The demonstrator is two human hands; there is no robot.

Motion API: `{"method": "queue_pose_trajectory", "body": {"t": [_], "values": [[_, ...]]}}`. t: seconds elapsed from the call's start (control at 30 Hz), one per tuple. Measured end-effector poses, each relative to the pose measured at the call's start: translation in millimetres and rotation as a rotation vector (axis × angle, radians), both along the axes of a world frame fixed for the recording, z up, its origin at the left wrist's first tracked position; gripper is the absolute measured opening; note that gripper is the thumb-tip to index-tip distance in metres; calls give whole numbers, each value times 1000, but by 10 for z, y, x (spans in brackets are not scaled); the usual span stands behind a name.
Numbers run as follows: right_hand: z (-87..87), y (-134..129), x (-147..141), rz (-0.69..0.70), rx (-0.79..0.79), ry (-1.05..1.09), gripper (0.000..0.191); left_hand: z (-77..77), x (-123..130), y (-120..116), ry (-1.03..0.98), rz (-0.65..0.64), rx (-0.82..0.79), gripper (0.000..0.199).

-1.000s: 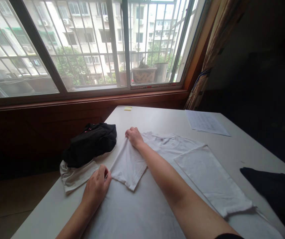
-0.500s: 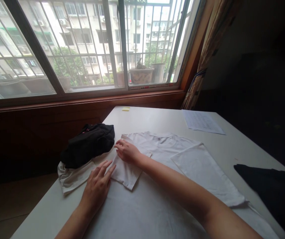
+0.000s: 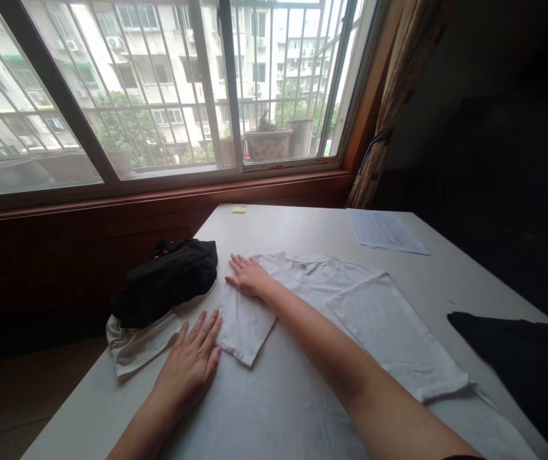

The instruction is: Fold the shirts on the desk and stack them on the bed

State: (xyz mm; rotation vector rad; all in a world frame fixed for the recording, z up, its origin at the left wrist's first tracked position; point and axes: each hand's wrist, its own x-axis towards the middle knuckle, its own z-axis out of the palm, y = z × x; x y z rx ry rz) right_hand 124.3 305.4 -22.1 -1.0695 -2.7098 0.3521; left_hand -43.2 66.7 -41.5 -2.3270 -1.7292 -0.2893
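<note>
A white T-shirt (image 3: 297, 358) lies spread on the white table, its collar toward the window and both sleeves folded inward over the body. My right hand (image 3: 248, 276) rests flat on the shirt's left shoulder area, fingers stretched out. Lower and to the left, my left hand (image 3: 192, 358) lies flat along the shirt's left edge, its fingertips beside the folded left sleeve (image 3: 248, 329). Both hands are open and grip nothing. My right forearm crosses over the shirt and hides part of its middle.
Left of the shirt, a black garment (image 3: 166, 281) sits bunched on a light-coloured cloth (image 3: 144, 348) at the table edge. Printed paper (image 3: 386, 231) and a yellow sticky note (image 3: 239, 209) lie toward the back. Dark fabric (image 3: 504, 348) is at the right edge.
My right hand has flattened from curled fingers and spread over the shoulder fabric. My left hand's fingers have straightened along the shirt's edge. The left sleeve now lies smoother.
</note>
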Motion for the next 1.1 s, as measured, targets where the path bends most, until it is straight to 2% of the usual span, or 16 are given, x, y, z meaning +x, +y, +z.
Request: {"method": "queue_pose_trajectory", "body": {"t": [0.2, 0.37, 0.5, 0.67, 0.77, 0.87, 0.97, 1.1], "values": [[-58, 143, -59, -77, 23, 25, 65, 54, -4, -50, 41, -94, -11, 66], [-36, 82, -22, -154, 83, 79, 55, 134, -1, -74, 89, -185, 30, 66], [8, -67, 160, -165, 149, 117, 54, 179, 9, -67, 65, -238, 44, 62], [33, -353, 577, -35, 236, 114, 50, 185, -17, -13, 51, -267, 29, 54], [0, -546, 825, 35, 254, 85, 47, 159, -22, 157, 64, -279, -8, 52], [-48, -698, 1034, 43, 272, 61, 46, 121, 64, 464, 64, -247, -55, 54], [-61, -749, 1262, 0, 285, 38, 47, 85, 260, 836, 32, -160, -92, 60], [-12, -633, 1733, -136, 294, 47, 48, 69, 527, 1269, 2, -12, -157, 66]]}}
